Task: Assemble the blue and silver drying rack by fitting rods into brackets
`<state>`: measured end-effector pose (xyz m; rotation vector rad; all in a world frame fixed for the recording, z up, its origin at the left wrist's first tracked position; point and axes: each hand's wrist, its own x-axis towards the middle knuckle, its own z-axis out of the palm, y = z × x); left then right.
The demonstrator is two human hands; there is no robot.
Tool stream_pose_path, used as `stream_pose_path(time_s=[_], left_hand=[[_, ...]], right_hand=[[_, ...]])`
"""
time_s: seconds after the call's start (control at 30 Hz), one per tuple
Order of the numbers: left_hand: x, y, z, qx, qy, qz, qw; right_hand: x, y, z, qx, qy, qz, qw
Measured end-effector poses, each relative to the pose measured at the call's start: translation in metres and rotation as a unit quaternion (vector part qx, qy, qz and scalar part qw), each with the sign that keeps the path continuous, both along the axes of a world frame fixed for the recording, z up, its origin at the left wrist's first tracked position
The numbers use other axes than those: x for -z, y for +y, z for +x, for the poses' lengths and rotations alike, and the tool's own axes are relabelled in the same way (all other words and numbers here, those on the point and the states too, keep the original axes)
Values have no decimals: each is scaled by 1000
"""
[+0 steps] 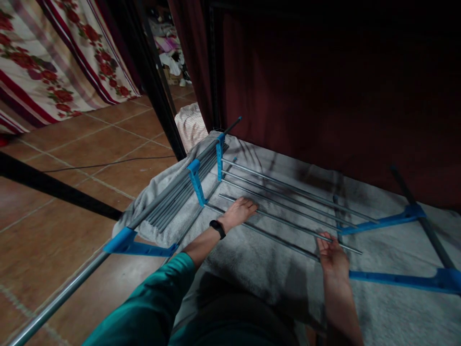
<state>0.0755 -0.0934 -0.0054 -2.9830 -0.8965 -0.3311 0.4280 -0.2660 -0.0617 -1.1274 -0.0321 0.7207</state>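
Note:
My left hand (240, 212), with a black band on its wrist, closes around a thin grey metal rod (288, 223) near its left end. Toward the rod's other end, the fingers of my right hand (333, 253) are closed on it, palm partly up. Both ends of this rod look free of the blue brackets. Beside it lie several similar rods (281, 184), running between a blue plastic bracket (196, 182) on the left and a blue bracket (382, 223) on the right. A closer blue bracket (399, 281) is right of my right hand.
A bundle of grey rods (180, 192) rests at the left on a grey blanket (252, 269). A long tube (68, 293) with a blue bracket (126, 241) extends over the tiled floor (118, 163). Black frame posts (158, 91) and a dark red curtain (306, 105) stand around.

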Motion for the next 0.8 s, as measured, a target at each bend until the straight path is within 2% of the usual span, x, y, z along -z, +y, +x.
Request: stream_pose_path(time_s=[0.23, 0.57, 0.8], left_hand=[[-4, -2, 1, -5, 28, 9, 1000], [-8, -8, 5, -24, 43, -13, 999], [-6, -9, 6, -32, 55, 7, 998]], right_hand=[[-3, 4, 1, 14, 32, -25, 999], [-7, 2, 0, -13, 32, -27, 999], [-14, 3, -3, -3, 67, -36, 997]])
